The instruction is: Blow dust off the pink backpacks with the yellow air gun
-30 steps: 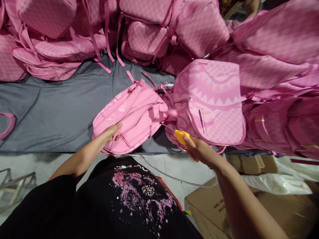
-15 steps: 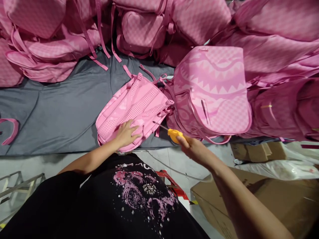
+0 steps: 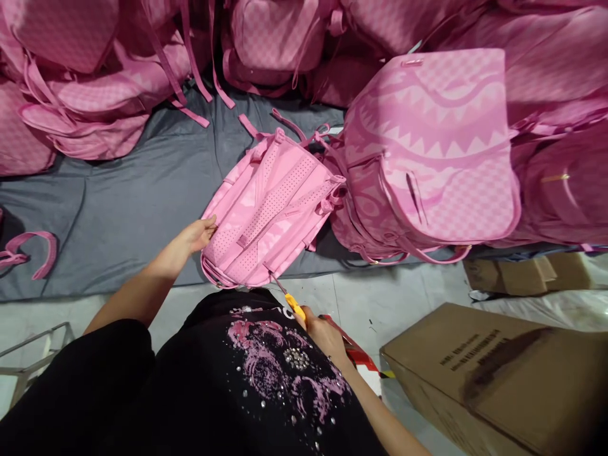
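A pink backpack lies at a slant on the grey cloth, its back panel and perforated shoulder straps facing up. My left hand is at its left edge, fingers curled and closed on the side of the bag. In my right hand, close to my black shirt, is a yellow-handled tool with a thin dark metal shaft. The shaft's tip is at the bag's lower edge; whether it touches cannot be seen. Another pink backpack, with a zigzag tooth pattern, leans just right of the first.
Several pink backpacks are piled along the back of the grey cloth. A loose pink strap lies at the left. Below the front edge, a large cardboard box stands on the right and a metal frame on the left.
My left hand has moved from flat on the backpack to its left edge. My right hand has brought the tool down and left to the lower edge. The view has shifted slightly.
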Demonstrator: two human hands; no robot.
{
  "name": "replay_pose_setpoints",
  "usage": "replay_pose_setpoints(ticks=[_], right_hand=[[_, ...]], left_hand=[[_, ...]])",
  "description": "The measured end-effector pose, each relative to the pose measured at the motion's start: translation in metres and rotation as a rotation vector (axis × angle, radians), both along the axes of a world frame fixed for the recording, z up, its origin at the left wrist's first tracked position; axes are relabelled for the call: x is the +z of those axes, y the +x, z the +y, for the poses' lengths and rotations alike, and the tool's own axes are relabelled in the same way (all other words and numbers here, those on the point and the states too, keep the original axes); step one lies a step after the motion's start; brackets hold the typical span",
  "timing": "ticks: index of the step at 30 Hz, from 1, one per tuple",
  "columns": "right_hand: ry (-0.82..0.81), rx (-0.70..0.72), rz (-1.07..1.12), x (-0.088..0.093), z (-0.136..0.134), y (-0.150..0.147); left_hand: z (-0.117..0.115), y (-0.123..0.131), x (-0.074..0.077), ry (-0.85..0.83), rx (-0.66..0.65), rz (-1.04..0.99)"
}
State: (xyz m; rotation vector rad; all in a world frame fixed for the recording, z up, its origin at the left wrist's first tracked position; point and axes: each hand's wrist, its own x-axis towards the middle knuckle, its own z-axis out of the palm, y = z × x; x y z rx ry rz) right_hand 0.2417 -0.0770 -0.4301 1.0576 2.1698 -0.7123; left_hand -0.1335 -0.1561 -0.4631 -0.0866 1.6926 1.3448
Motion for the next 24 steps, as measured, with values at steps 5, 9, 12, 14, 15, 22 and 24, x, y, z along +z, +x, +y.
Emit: replay_pose_setpoints(ticks=[5, 9, 12, 14, 15, 22, 24], right_hand=[[0.025, -0.017, 0.053, -0.012, -0.016, -0.015], [0.071, 0.053, 0.165, -0.017, -0.019, -0.039], [0.154, 0.039, 0.134, -0.024, -0.023, -0.037], [0.221, -0.014, 0.061, -0.029, -0.027, -0.024], [0.254, -0.046, 0.014, -0.032, -0.03, -0.016], [0.334, -0.257, 0.058, -0.052, -0.041, -0.022], [0.358, -0.315, 0.124, -0.055, -0.033, -0.038]], left_hand=[[0.004, 0.018, 0.0, 0.155, -0.037, -0.305], [0.013, 0.045, -0.017, 0.256, -0.163, -0.496], [0.014, 0.05, -0.029, 0.364, -0.195, -0.53], [0.011, 0.047, -0.035, 0.444, -0.173, -0.524], [0.01, 0.045, -0.037, 0.473, -0.153, -0.529], [0.004, 0.043, -0.044, 0.582, -0.058, -0.734], [0.002, 0.044, -0.046, 0.576, -0.002, -0.729]])
